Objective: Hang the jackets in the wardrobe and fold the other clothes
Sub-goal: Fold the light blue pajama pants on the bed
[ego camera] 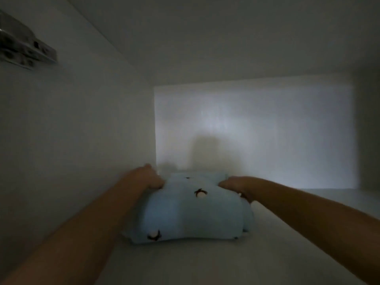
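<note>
Folded blue garment [191, 214] on the wardrobe shelf [277, 254], a hand at each side.

I see my left hand [151, 177] with its fingers [159, 183] curled onto the garment's far left corner. My right hand [234, 184] touches its right edge, but in the dim blur I cannot tell whether it grips. The bundle lies near the left wall, below a door hinge [24, 50].

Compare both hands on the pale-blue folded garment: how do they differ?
The left hand is humped, knuckles up, at the far-left corner of the pale-blue folded garment; the right hand lies flatter along its right edge. Left fingers curl into fabric; the right's are blurred. Both touch it.
</note>
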`<action>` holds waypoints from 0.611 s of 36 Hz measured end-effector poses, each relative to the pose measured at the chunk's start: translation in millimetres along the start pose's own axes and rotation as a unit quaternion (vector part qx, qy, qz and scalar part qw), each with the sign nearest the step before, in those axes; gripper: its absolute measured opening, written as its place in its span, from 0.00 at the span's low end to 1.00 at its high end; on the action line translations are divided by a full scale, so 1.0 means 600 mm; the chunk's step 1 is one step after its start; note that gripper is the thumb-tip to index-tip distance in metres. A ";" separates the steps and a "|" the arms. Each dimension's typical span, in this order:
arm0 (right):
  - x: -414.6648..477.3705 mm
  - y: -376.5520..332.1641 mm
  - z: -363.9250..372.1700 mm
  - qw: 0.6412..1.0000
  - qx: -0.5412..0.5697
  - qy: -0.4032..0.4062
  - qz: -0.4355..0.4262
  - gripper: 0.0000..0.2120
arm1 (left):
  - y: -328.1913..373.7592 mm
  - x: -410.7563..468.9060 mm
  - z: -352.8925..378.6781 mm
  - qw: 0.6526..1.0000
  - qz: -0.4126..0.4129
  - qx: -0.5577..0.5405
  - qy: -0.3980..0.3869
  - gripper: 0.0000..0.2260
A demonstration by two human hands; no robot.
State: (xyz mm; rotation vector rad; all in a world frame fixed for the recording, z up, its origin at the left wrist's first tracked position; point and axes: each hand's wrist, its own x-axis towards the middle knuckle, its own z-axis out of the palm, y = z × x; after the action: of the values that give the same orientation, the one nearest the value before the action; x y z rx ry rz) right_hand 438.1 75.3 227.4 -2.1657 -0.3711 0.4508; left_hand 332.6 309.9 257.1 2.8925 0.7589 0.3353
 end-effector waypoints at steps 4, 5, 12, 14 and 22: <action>0.001 -0.022 0.016 0.943 -0.259 0.095 -0.188 0.36 | 0.073 0.012 0.029 0.986 0.165 0.010 0.002 0.30; 0.002 -0.019 0.026 0.921 -0.317 0.086 -0.210 0.34 | 0.085 0.015 0.048 0.981 0.189 0.009 -0.047 0.29; 0.073 -0.023 0.070 0.896 -0.424 0.016 -0.129 0.30 | 0.072 0.076 0.111 0.979 0.175 0.066 -0.085 0.27; 0.102 -0.034 0.077 0.896 -0.429 0.015 -0.114 0.31 | 0.062 0.104 0.117 0.980 0.167 0.059 -0.086 0.28; 0.190 -0.050 0.087 0.899 -0.429 0.028 -0.078 0.35 | 0.056 0.189 0.134 0.978 0.172 0.052 -0.108 0.29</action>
State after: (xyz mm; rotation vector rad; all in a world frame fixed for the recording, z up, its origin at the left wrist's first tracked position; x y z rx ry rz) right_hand 513.3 177.2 201.5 -2.9565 -0.8211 0.1258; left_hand 464.5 331.3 205.8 3.0865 0.2462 0.0092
